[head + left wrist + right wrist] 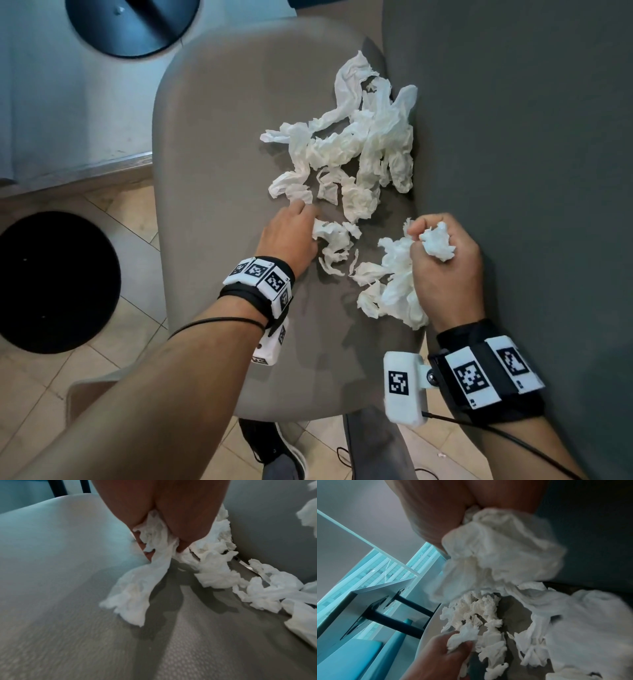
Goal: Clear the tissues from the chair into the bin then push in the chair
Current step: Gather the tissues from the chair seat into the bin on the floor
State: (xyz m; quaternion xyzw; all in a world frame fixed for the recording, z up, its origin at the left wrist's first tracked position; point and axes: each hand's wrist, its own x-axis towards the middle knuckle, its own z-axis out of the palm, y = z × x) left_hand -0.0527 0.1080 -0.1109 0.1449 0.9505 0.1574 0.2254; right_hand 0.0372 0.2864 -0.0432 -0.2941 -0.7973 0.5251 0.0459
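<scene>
Crumpled white tissues (356, 147) lie scattered over the grey chair seat (219, 137), heaped against the dark backrest (513, 130). My left hand (308, 222) is down on the seat, its fingers curled round a torn tissue strip (137, 591) that trails from the hand (163, 545). My right hand (424, 246) grips a tissue wad (436, 245) near the backrest, with more tissue (390, 287) hanging below the fist. In the right wrist view that bunch (496, 555) fills the palm (471, 513), and the left hand (460, 642) pinches tissue lower down.
A round black shape (51, 281) sits on the tiled floor left of the chair; I cannot tell whether it is the bin. A black table base (133, 24) stands beyond the seat's far edge. My shoe (274, 452) is under the near edge.
</scene>
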